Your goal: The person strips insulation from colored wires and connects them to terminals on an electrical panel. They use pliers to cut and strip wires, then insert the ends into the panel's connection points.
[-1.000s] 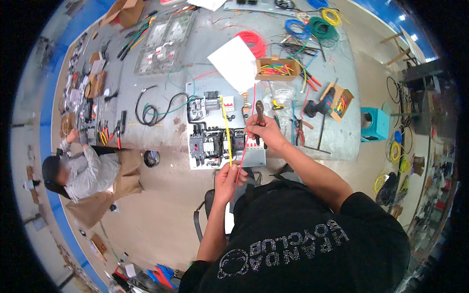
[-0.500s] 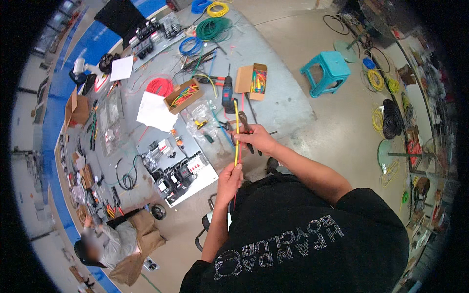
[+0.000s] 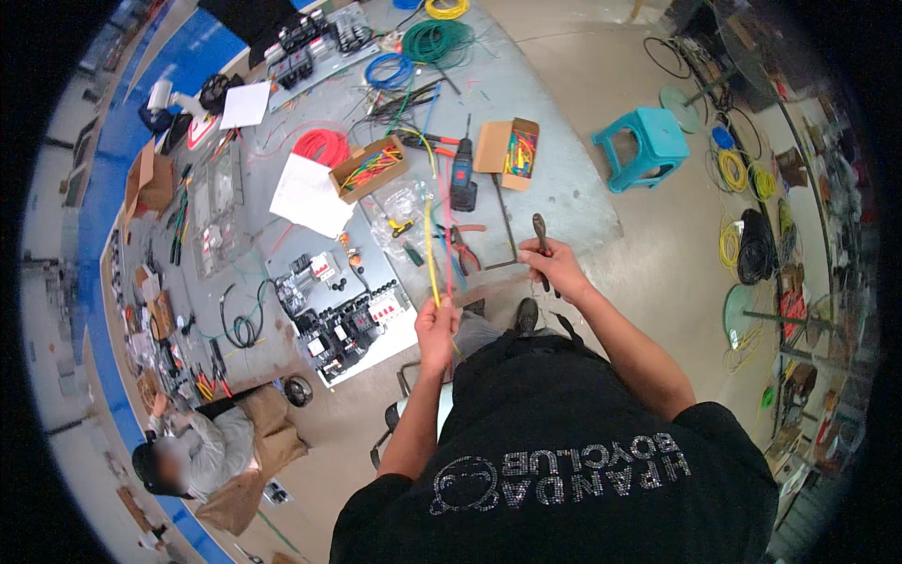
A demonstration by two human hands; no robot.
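Note:
My left hand [image 3: 437,329] is closed around a yellow wire [image 3: 431,249] and a red wire [image 3: 446,235], which run upward from my fist over the table edge. The yellow wire's far end has a small light-coloured tip. Off to the right, my right hand [image 3: 561,270] grips dark pliers [image 3: 540,235], held apart from the wires. Red-handled pliers [image 3: 464,248] lie on the table between the hands. Behind them rests a cordless drill [image 3: 462,179]. Left of my left hand is a mounting plate [image 3: 383,348] with black electrical components.
Two cardboard boxes [image 3: 493,150] [image 3: 368,169] hold coloured pieces. Coils of red wire [image 3: 320,148], green wire [image 3: 437,42] and blue wire [image 3: 389,71] lie farther back. A teal stool [image 3: 648,146] stands right of the table. Another person [image 3: 216,451] sits at the lower left.
My right hand has moved right with the dark pliers, away from the yellow wire. My left hand has shifted slightly left, still holding the wires. The red-handled pliers now show fully.

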